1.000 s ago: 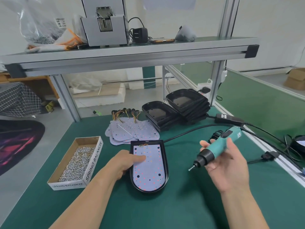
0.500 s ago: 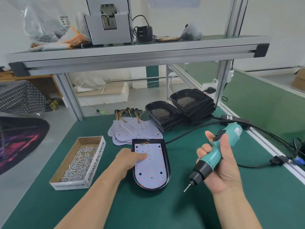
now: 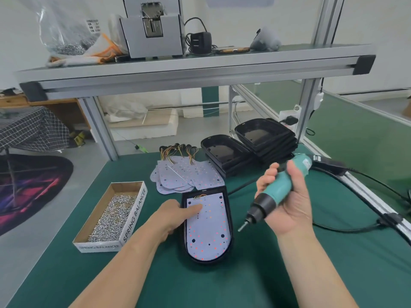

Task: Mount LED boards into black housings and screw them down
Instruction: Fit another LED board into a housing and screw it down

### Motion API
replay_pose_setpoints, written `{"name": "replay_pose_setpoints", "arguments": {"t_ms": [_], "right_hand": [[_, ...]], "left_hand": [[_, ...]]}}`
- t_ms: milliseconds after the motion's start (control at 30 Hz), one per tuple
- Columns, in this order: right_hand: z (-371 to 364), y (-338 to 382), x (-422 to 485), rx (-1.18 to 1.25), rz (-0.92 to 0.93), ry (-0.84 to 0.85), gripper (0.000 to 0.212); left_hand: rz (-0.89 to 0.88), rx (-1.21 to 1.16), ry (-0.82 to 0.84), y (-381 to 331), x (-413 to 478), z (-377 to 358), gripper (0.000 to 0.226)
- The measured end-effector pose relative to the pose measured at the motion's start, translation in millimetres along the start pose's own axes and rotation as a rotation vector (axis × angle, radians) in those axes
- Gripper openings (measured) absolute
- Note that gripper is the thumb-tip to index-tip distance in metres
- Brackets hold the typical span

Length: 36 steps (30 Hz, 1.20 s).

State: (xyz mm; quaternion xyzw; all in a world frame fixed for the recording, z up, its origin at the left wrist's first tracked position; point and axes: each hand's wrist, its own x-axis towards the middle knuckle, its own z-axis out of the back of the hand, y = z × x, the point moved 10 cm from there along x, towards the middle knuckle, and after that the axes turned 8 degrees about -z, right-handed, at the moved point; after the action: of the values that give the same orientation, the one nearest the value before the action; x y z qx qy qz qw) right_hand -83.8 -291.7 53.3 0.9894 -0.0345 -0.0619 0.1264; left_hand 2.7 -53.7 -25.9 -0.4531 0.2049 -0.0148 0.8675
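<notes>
LED board point(image 3: 208, 227) lies in the black housing point(image 3: 228, 218) on the desk point(image 3: 333, 252), left hand point(image 3: 175, 216) pressing its upper left with a straight forefinger; right hand point(image 3: 287, 203), just right, grips the screwdriver point(image 3: 278, 192).

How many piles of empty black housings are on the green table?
2. The nearer pile stands right of the loose LED boards; the farther pile is beside it, by the frame post. Housings inside each pile are partly hidden.
</notes>
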Motion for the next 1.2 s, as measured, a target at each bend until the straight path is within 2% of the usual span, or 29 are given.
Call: {"name": "replay_pose_setpoints", "arguments": {"t_ms": [67,100,133,200,233,300,400,467,533,633,700,733,800,867,967,1033,1100,1200], "right_hand": [[10.5,-2.7,8.6,-0.105,0.039,-0.112,0.036],[14.7,-6.8,11.5,-0.187,0.034,-0.159,0.039],[18.8,-12.4,13.3,-0.274,0.017,-0.205,0.037],[26.1,-23.8,16.0,-0.463,-0.029,-0.29,0.024],[28.2,-28.9,17.1,-0.564,-0.053,-0.319,0.02],[28.4,-37.9,19.1,-0.723,-0.091,-0.325,0.018],[28.8,-44.7,16.2,-0.817,-0.124,-0.282,0.021],[30.9,-42.6,10.7,-0.826,-0.13,-0.244,0.026],[38.0,-40.2,5.7,-0.829,-0.178,-0.206,0.033],[49.8,-48.1,-5.5,-0.964,-0.388,-0.139,0.033],[54.7,-52.8,-10.6,-1.003,-0.473,-0.114,0.031],[56.0,-54.4,-11.4,-0.994,-0.49,-0.11,0.029],[55.1,-57.2,-10.4,-0.955,-0.488,-0.099,0.03],[54.4,-57.8,-8.8,-0.935,-0.479,-0.078,0.034],[55.5,-59.4,-9.5,-0.96,-0.508,-0.022,0.034],[54.2,-61.7,-8.9,-0.934,-0.499,0.024,0.018],[55.0,-61.3,-7.6,-0.888,-0.485,0.028,0.013],[64.7,-55.1,-7.2,-0.859,-0.499,-0.039,0.022]], "left_hand": [[-0.034,0.053,-0.104,-8.2,0.9,16.3,0.059],[-0.062,0.04,-0.171,-12.5,1.5,25.5,0.059],[-0.078,-0.031,-0.233,-15.2,2.2,33.5,0.052],[-0.056,-0.336,-0.285,-11.9,5.3,39.7,0.028],[-0.036,-0.508,-0.268,-10.2,5.8,37.2,0.02],[-0.02,-0.735,-0.198,-12.0,5.2,30.4,0.025],[-0.06,-0.78,-0.092,-34.3,7.7,19.5,0.022],[-0.102,-0.677,-0.017,-65.1,12.3,6.1,0.012],[-0.204,-0.471,0.008,-106.3,19.3,-5.6,0.015],[-0.422,-0.279,-0.042,-177.4,21.6,-20.0,0.018],[-0.591,-0.199,-0.019,-226.3,18.2,-37.1,0.018],[-0.678,-0.093,0.008,-249.0,15.4,-50.0,0.023],[-0.821,0.327,0.052,-282.1,11.2,-85.8,0.042],[-0.865,0.698,0.103,-293.3,11.8,-122.6,0.061],[-0.908,0.994,0.189,-287.4,14.9,-168.3,0.063],[-0.959,1.082,0.18,-281.5,13.8,-187.0,0.047],[-0.986,1.021,0.144,-278.4,11.8,-193.1,0.023],[-0.915,0.732,0.055,-280.2,19.5,-162.7,0.027]]}}
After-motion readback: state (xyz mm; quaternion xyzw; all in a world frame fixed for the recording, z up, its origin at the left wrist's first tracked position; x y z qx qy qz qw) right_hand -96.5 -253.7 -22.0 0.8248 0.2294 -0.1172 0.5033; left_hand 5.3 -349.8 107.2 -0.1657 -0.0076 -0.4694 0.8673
